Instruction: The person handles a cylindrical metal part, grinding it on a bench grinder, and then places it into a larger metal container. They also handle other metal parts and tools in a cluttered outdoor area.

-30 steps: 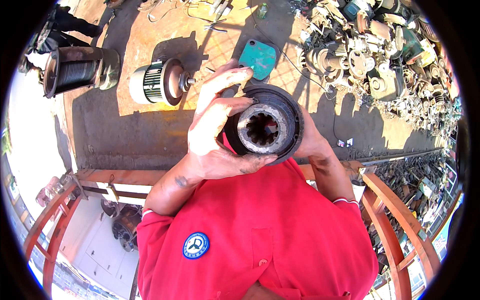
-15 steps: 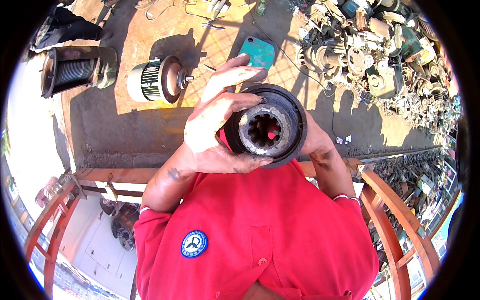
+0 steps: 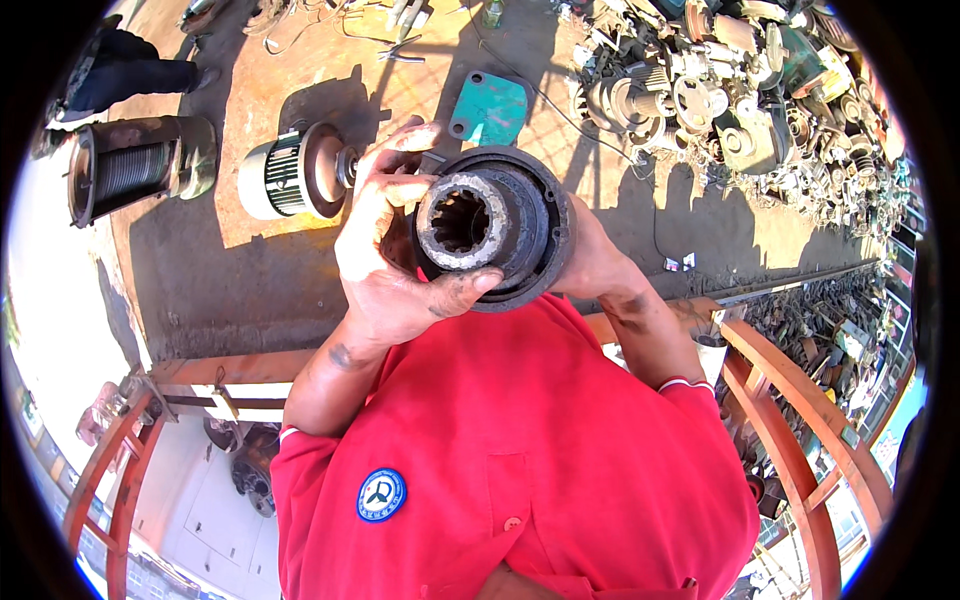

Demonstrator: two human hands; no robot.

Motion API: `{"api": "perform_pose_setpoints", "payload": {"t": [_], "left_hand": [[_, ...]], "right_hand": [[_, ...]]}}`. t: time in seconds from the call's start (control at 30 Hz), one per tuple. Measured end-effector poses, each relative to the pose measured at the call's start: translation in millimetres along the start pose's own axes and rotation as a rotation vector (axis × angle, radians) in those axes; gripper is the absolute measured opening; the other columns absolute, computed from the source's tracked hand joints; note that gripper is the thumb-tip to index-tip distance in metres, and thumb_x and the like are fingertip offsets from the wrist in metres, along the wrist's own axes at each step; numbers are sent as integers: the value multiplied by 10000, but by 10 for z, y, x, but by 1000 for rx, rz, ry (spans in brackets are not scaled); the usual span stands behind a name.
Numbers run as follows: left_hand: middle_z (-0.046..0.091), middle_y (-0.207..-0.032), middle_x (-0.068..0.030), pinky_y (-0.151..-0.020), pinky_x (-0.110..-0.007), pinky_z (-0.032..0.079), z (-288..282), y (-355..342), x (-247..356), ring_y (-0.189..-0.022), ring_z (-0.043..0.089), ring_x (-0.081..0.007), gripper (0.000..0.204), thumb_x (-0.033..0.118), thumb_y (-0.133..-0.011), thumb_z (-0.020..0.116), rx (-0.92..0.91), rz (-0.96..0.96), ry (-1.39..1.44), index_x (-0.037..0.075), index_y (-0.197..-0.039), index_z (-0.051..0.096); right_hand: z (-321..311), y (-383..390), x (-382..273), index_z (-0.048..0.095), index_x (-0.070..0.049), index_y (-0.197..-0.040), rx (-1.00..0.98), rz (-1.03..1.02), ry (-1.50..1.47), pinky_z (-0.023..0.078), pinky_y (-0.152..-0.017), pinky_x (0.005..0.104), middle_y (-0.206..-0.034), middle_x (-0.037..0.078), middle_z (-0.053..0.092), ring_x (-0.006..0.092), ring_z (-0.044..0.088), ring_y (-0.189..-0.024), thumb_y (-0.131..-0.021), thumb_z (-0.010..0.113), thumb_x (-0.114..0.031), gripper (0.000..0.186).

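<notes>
In front of my chest I hold a dark metal splined coupling hub [image 3: 522, 232], a thick sleeve with a wide round flange. Its worn, pale-rimmed end faces up toward me and shows internal teeth around a dark bore. My left hand [image 3: 378, 255] wraps the sleeve from the left, thumb along the near edge and fingers curled over the far side. On the right, my right hand [image 3: 594, 252] grips the flange; most of its fingers are hidden behind the part. Both hands have dark grease smudges.
On the dirt ground lie an electric motor [image 3: 292, 172], a cable drum [image 3: 130, 165] and a teal metal plate [image 3: 492, 108]. A heap of scrap machine parts [image 3: 740, 110] fills the far right. Orange-red rails [image 3: 800, 420] run close around me. A person's dark-clad leg [image 3: 130, 80] is at far left.
Both hands have shifted the coupling hub to the left and slightly toward the far side. It is tilted further left, so more of the sleeve's right side shows.
</notes>
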State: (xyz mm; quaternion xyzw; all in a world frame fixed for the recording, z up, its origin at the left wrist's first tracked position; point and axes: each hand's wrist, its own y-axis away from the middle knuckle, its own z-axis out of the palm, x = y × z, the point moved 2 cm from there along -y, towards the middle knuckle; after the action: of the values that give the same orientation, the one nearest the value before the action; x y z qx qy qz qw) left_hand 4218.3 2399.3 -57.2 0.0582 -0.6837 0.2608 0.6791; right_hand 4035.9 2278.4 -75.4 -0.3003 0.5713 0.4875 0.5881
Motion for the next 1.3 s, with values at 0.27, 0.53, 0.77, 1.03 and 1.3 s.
{"api": "perform_pose_setpoints", "payload": {"t": [0.27,0.53,0.77,1.03,1.3], "left_hand": [[442,-1499,-242,-1172,-457,367,2,36,1,-1437,422,-333,715,253,-702,987,72,-176,195,-41,-1234,611],[454,-1511,-223,-1162,-431,423,-16,80,-126,-1382,509,-304,647,233,-768,941,151,-309,331,-45,-1239,597],[503,-1467,-200,-1088,-363,449,-22,41,-170,-1265,571,-228,670,303,-789,888,189,-571,469,-82,-1231,564],[513,-1432,-185,-1085,-347,451,-29,34,-159,-1293,533,-209,660,252,-863,852,188,-554,385,-124,-1299,529],[528,-1438,-228,-1112,-551,425,-186,-289,171,-1342,495,-479,471,-63,-686,724,-348,180,-412,97,-1129,720]], "right_hand": [[37,-54,-61,375,-4,-1558,4,-28,-34,436,-1153,399,-1514,126,533,217,527,-1375,-747,950,-142,1004],[37,-89,-159,393,2,-1544,-10,46,-68,465,-1109,372,-1459,105,567,171,546,-1316,-785,918,-125,932],[19,-81,-33,415,19,-1526,-8,116,-216,482,-1084,364,-1424,100,588,172,570,-1280,-804,890,-107,873],[-8,-66,50,442,32,-1496,17,160,-189,492,-1066,359,-1380,100,616,172,586,-1249,-789,886,-122,849],[-68,-15,39,471,4,-1478,13,294,-172,496,-1049,345,-1348,72,629,151,593,-1212,-747,923,-138,871]]}}
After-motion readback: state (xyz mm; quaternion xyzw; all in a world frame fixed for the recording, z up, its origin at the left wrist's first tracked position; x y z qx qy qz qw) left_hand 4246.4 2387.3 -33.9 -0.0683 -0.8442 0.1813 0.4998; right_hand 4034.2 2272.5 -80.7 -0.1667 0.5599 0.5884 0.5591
